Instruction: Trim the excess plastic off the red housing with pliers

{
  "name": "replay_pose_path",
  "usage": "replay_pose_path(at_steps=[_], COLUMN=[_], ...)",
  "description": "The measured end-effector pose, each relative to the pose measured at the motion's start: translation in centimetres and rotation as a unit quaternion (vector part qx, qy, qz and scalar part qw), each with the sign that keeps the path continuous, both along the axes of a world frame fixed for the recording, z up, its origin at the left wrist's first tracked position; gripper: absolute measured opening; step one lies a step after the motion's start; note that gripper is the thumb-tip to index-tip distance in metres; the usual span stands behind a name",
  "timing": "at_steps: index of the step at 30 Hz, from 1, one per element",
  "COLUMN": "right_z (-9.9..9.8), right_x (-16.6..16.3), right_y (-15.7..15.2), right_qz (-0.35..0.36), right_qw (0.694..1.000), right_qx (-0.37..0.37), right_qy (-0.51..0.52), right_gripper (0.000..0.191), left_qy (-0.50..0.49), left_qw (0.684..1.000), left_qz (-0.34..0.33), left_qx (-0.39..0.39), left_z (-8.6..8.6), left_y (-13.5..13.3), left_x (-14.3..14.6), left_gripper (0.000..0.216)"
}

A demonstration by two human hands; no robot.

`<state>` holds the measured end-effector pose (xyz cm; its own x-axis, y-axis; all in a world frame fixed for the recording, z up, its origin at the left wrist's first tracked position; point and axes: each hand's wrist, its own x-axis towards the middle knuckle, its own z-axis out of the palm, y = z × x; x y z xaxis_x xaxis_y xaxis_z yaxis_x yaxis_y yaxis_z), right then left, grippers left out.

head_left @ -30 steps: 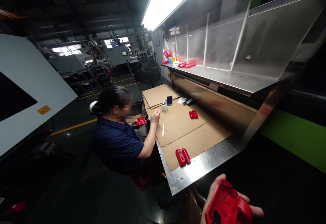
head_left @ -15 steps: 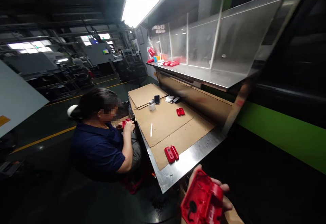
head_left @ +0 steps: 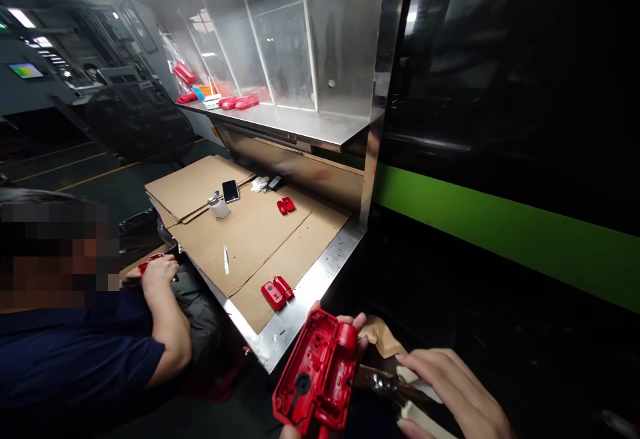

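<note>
While mostly hidden behind it, left hand (head_left: 352, 324) closed around a red plastic housing shell (head_left: 317, 372), fingertips curled over the top edge, thumb just showing at the bottom. Shell held low in the view, just off the steel bench edge (head_left: 300, 306), tilted, ribbed open inside facing up. Right hand (head_left: 450, 386) wrapped loosely over cutting pliers (head_left: 395, 389), fingers half extended along the pale handles; metal nose pointing at the shell's right side, close but apparently not touching. How far the blades stand apart: cannot tell. A scrap of brown paper (head_left: 380, 334) just behind.

On the cardboard sheet (head_left: 250, 239): a pair of red parts (head_left: 277, 292) near the bench corner, a second pair (head_left: 285, 205) further back, a white knife (head_left: 225, 260), a small white bottle (head_left: 217, 207) beside a phone (head_left: 231, 190). More red parts on the upper shelf (head_left: 300, 126).

At left, a co-worker's hand (head_left: 160, 271) on another red piece (head_left: 149, 264).

Judged by this: shell picked up and tool in hand, cutting seemingly not yet begun.
</note>
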<state>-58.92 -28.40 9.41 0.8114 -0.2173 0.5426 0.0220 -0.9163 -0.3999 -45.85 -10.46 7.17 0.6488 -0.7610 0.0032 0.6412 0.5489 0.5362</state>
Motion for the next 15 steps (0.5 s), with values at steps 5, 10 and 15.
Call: replay_pose_path(at_steps=[5, 10, 15], right_z=[1.2, 1.5, 1.2], right_x=[0.3, 1.0, 1.0], right_y=[0.5, 0.8, 1.1], right_qz=[-0.007, -0.012, -0.003], right_qw=[0.999, 0.999, 0.998], right_qx=[-0.028, -0.029, -0.034], right_qy=[-0.026, -0.040, -0.043], right_gripper=[0.036, 0.035, 0.035], left_qy=[-0.015, -0.014, -0.027], left_qw=[1.000, 0.999, 0.998], left_qz=[0.014, 0.038, 0.062], left_qx=[-0.003, -0.001, 0.007], left_z=[0.6, 0.2, -0.1], left_y=[-0.6, -0.8, -1.1], left_x=[-0.1, -0.6, -0.9], left_gripper=[0.109, 0.106, 0.107])
